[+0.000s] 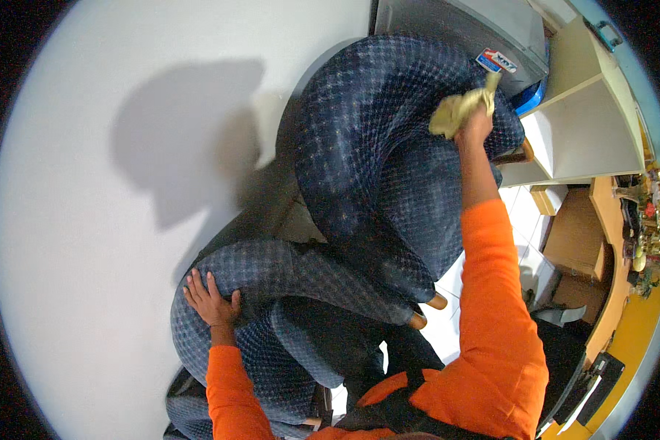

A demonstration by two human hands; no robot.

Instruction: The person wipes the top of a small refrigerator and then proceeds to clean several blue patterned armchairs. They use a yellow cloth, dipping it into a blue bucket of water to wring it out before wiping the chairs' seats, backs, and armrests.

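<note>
My right hand (477, 126) is stretched far forward, closed around a crumpled pale yellow cloth (458, 111). The cloth is at the right arm of a dark blue checked armchair (337, 139), whose rounded back curves along the wall. Whether it presses on the fabric I cannot tell. My left hand (213, 299) lies flat, fingers spread, on the rounded back of a second armchair (260, 268) in matching checked fabric, nearer to me. Nothing is in that hand. Wooden ends (438, 301) show at the lower front of the chairs.
A white wall (125, 308) bearing my shadow runs along the left. Behind the far chair stands a grey appliance-like box (447, 29). Open cream shelves (587, 125) are at the right, and a wooden desk (576, 242) stands nearer, beyond white floor tiles (521, 220).
</note>
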